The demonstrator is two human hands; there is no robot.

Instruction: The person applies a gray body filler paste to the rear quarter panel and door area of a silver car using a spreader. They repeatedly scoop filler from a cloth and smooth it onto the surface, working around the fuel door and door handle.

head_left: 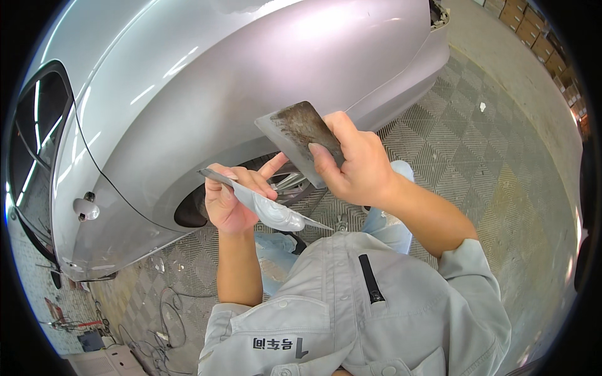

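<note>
My left hand [233, 210] grips a thin flat putty plate [246, 193], tilted so that I see it nearly edge-on. A lump of smooth grey putty [279, 216] clings to it toward its pointed right end. In my right hand [362, 164] is a flat, dark, stained putty spreader [307, 125], thumb on its near face. Grey putty smears its left edge. The spreader is raised above the plate, its lower end beside my left fingertips. Both hands are in front of a silver car's body panel [207, 106], apart from its surface.
The car's wheel [295, 183] sits just beyond my hands. A door handle [86, 207] and dark window [39, 144] are at the left. Hoses [170, 316] lie coiled on the patterned floor [451, 144] at lower left. Brown boxes [532, 31] are stacked at far right.
</note>
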